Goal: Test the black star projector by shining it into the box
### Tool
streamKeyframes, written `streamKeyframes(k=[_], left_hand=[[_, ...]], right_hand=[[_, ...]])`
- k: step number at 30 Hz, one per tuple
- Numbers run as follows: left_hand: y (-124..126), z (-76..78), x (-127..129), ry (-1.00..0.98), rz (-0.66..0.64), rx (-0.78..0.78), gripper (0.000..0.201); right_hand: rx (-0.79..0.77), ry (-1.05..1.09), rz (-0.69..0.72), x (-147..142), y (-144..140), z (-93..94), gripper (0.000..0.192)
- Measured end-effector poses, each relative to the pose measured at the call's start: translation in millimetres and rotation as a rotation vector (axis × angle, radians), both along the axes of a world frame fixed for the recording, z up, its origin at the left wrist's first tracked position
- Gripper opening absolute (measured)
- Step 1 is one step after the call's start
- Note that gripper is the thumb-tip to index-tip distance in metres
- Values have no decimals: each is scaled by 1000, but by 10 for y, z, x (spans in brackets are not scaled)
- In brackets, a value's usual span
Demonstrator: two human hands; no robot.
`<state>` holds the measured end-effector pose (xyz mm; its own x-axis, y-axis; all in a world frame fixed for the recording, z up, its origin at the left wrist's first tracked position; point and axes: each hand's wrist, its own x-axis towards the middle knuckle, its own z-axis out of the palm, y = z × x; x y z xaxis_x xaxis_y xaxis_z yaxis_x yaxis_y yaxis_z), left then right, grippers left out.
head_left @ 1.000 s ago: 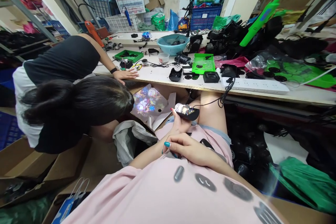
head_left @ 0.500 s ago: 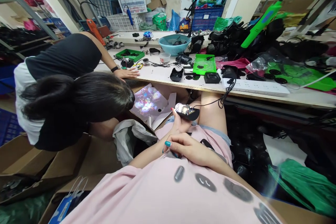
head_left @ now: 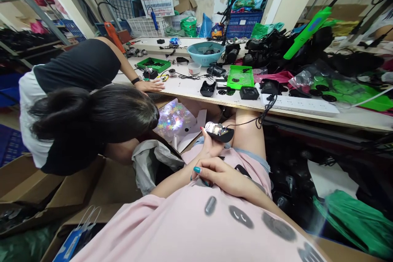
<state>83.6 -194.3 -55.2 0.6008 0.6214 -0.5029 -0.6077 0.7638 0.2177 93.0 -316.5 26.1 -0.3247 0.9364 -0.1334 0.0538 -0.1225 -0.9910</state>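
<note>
Left arm: reaches forward from the lower left, forearm slanting up and to the right across the lap, wrist resting low over the pink shirt.
Left hand: palm side up under the open lamp unit, thumb with a red nail laid along its near left side. It's gripping the thing; most of the other fingers are hidden beneath, so can't really say how they're bent.
Right arm: comes in from the lower right, forearm angled up and left across the belly.
Right hand: back up, draped over the left wrist, thumb with a teal nail pointing left. Fingers look curled, but the tips are half tucked away, so no idea if they're squeezing or just resting.
Lamp unit spot: held above the thighs, just below and in front of the bench edge.
Which way it points: spotted white dome faces left, toward the cardboard lit up with colourful patterns; black shell underneath, innards showing on top.
Long axis: roughly sideways, left to right, dipping a bit at the right end.
Cable: black, runs off to the right toward the bundle by the white power strip.
Neighbour: co-worker on the left leans way down, one hand flat on the bench.
</note>
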Motion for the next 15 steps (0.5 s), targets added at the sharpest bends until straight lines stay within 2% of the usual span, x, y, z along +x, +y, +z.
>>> streamKeyframes(k=[7, 15], left_hand=[[-14, 37, -8, -34, 20, -23, 71], [-1, -22, 6, -29, 26, -5, 46]], right_hand=[[-10, 4, -4, -12, -14, -3, 42], [-4, -2, -10, -7, -3, 3, 44]])
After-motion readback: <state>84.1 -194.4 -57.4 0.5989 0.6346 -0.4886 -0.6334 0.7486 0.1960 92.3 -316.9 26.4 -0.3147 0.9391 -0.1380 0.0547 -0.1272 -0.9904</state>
